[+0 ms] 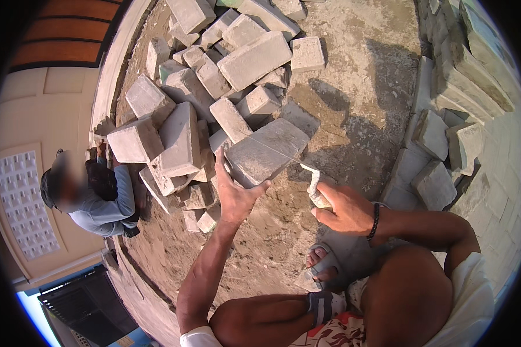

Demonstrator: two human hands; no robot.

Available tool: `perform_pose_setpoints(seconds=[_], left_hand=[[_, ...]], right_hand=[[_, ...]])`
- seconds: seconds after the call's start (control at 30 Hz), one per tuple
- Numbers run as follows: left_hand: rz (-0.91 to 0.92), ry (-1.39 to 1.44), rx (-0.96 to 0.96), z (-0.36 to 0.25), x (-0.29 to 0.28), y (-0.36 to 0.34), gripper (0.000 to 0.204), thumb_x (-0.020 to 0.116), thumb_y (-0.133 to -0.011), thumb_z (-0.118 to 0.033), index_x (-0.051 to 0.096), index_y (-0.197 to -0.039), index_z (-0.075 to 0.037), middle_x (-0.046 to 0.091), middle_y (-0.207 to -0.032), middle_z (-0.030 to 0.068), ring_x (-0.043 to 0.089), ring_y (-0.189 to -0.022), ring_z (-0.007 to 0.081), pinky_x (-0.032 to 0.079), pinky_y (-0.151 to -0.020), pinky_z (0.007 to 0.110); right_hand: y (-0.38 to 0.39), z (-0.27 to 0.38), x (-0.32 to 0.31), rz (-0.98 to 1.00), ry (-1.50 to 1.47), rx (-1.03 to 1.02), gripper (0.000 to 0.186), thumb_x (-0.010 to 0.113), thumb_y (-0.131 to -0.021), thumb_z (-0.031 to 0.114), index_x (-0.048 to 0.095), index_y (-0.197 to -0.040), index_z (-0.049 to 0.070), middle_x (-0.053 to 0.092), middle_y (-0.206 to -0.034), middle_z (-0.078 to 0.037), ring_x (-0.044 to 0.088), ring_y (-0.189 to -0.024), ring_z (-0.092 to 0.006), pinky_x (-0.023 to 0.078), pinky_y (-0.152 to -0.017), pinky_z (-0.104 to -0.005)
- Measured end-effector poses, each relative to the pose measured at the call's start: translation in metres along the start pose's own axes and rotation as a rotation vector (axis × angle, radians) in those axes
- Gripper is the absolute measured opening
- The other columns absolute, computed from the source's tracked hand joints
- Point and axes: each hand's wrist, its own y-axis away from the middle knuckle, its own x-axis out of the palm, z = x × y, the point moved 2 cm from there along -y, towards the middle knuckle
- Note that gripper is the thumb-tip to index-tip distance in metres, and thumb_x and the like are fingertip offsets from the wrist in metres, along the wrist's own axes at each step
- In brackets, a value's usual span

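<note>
My left hand (236, 194) grips a grey concrete block (268, 151) by its near-left end, thumb at the near edge and fingers along the left side. The block lies tilted at the near edge of a heap of similar blocks. In my right hand (346, 209) is a trowel (317, 188) with a pale, cranked handle. Its thin blade appears edge-on as a line across the top of the held block; whether it touches the surface, I cannot tell. My fingers are wrapped round the handle.
Several loose blocks (256, 58) are heaped ahead and to the left on bare dirt (260, 243). To the right stands a stepped block wall (469, 75), with loose blocks (434, 185) beside it. A person (101, 191) crouches at the left by a low block edge.
</note>
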Motion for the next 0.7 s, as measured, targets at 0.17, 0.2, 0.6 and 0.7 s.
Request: perform_pose_setpoints(seconds=[0.17,0.2,0.6,0.7], left_hand=[[-0.131,0.207,-0.036,0.012,0.007,0.011,0.125,0.094,-0.059,-0.010,0.010,-0.150,0.006,0.032,-0.147,0.0247,0.040,-0.134,0.0325,0.040,-0.110,0.041],[-0.122,0.190,-0.027,0.010,0.009,0.008,0.125,0.094,-0.058,-0.011,0.011,-0.150,0.006,0.031,-0.147,0.0249,0.039,-0.134,0.0331,0.039,-0.111,0.042],[-0.084,-0.291,-0.113,-0.034,0.017,-0.031,0.079,0.082,-0.067,-0.053,0.058,-0.125,-0.005,0.041,-0.111,0.0170,0.047,-0.105,0.0319,0.042,-0.098,0.044],[-0.150,-0.107,-0.299,-0.015,0.006,-0.062,0.071,0.079,-0.069,-0.051,0.062,-0.118,-0.002,0.044,-0.111,0.0213,0.051,-0.099,0.0327,0.047,-0.091,0.042]], right_hand=[[-0.028,-0.038,0.017,0.246,0.306,0.096,0.034,0.059,-0.088,0.018,0.045,-0.110,-0.004,0.064,-0.089,-0.027,0.063,-0.088,-0.0460,0.049,-0.076,-0.0537],[-0.038,-0.067,0.009,0.150,0.283,0.156,0.035,0.058,-0.087,0.017,0.045,-0.110,-0.005,0.064,-0.090,-0.028,0.064,-0.089,-0.0457,0.049,-0.076,-0.0529],[-0.043,-0.092,-0.030,-0.281,-0.032,0.303,0.042,0.060,-0.088,0.025,0.051,-0.115,-0.007,0.065,-0.092,-0.030,0.064,-0.088,-0.0445,0.048,-0.078,-0.0498],[-0.036,-0.077,-0.015,-0.333,-0.099,0.253,0.042,0.060,-0.089,0.021,0.048,-0.118,-0.007,0.062,-0.098,-0.034,0.062,-0.097,-0.0464,0.046,-0.081,-0.0511]])
